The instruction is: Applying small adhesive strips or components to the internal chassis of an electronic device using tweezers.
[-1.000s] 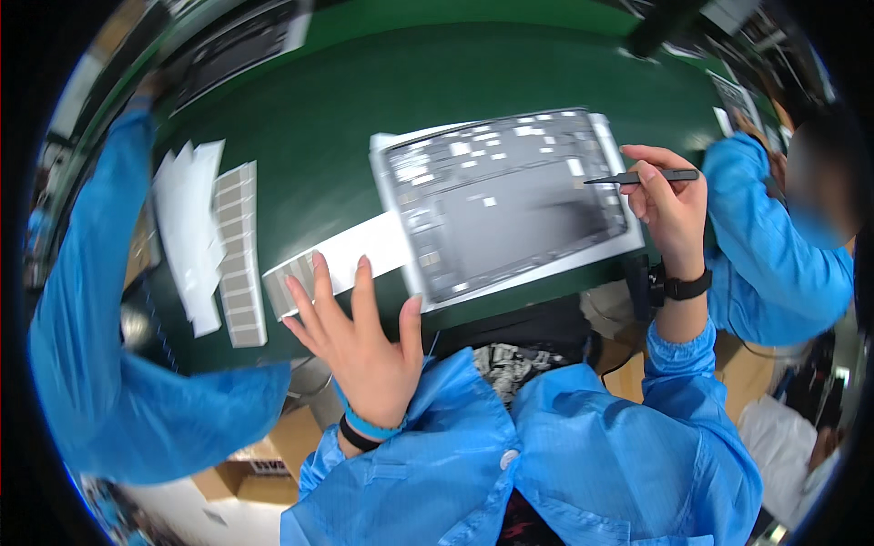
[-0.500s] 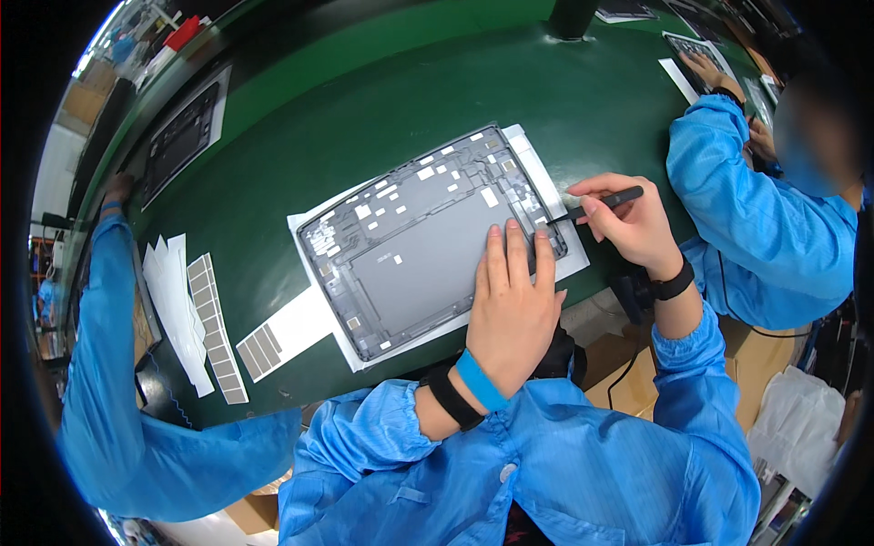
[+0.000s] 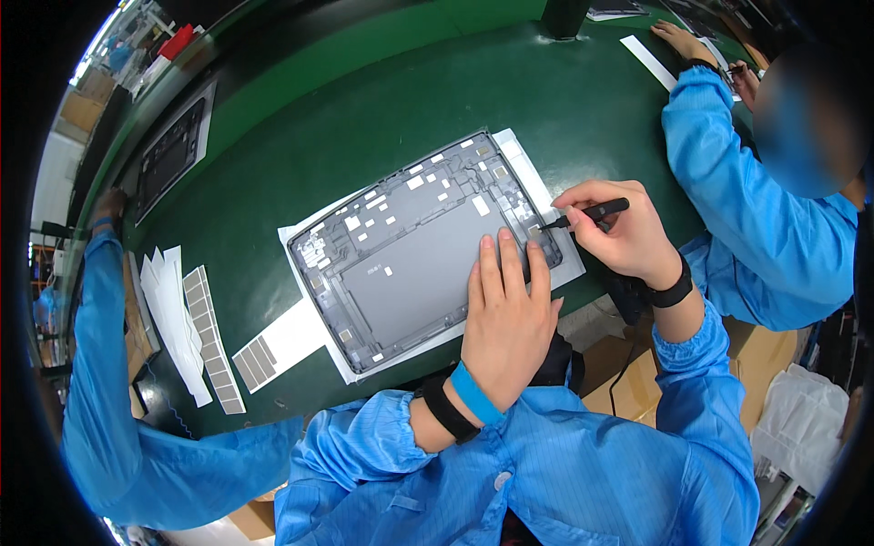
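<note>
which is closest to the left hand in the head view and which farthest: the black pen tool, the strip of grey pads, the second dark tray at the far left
Measured from the left hand, which rests flat on the open tablet back:
1. Black pen tool, just to its right, pinched in the right hand.
2. Strip of grey pads, well to the left near the table's near edge.
3. Second dark tray, far left and farther back.

left hand [image 3: 508,320]: moved from the table edge onto the grey tablet shell [image 3: 421,250], now pressing flat.
black tool [image 3: 587,214]: tip lowered to the shell's right edge.
</note>
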{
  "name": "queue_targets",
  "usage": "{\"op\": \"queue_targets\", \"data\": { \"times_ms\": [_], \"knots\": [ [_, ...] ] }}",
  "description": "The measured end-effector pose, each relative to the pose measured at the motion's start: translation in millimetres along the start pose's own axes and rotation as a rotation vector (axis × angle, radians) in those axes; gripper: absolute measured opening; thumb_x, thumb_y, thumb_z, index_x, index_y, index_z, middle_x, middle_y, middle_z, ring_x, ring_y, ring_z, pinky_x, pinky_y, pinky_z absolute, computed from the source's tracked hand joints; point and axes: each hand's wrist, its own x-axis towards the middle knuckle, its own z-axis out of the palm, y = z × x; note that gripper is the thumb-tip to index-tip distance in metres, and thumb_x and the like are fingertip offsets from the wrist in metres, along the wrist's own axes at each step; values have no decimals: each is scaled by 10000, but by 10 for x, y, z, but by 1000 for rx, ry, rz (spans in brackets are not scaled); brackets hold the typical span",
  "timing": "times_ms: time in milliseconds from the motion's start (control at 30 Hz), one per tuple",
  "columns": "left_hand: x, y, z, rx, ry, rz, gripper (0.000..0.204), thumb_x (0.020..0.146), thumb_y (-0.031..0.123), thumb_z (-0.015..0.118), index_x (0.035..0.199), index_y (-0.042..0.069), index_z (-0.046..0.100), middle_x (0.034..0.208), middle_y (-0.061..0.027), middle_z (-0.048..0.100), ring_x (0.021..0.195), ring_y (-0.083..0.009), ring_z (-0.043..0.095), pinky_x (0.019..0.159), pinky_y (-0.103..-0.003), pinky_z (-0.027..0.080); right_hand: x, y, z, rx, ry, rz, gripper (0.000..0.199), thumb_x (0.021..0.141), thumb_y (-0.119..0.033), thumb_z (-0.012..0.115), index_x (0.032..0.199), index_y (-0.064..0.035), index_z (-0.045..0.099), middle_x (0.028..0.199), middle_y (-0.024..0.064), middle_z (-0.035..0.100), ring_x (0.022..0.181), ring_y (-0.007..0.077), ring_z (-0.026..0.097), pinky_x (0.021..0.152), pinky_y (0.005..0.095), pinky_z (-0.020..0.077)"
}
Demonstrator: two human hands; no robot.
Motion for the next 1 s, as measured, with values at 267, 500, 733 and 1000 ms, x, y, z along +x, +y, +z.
{"op": "queue_targets", "data": {
  "times_ms": [267,500,733,1000],
  "knots": [
    [66,113,10,147,22,-66,700,872,392,692,1422,10,490,1373,-263,511,1290,-427,488,1030,-529,437,-14,-58,19,-37,-41,-38,150,856,-11,639,987,22,704,822,130,712,677,179,698,609,281,541],
    [62,168,44,233,26,-84,699,870,421,684,1411,14,508,1369,-233,519,1275,-408,501,1006,-562,439,-2,-117,3,-49,-58,-89,144,854,1,646,984,27,702,850,141,715,694,198,707,615,292,552],
    [97,164,44,252,12,-83,696,867,428,686,1406,21,516,1360,-226,524,1267,-401,507,986,-555,457,1,-67,51,-27,-12,-121,127,825,33,639,932,21,707,769,114,687,576,153,613,535,254,470],
    [82,156,44,252,19,-81,689,868,431,686,1405,31,523,1354,-219,529,1269,-398,507,984,-556,460,34,-114,-44,-53,-95,-55,139,837,-2,638,958,35,696,825,153,702,702,215,703,627,296,549]
  ]
}}
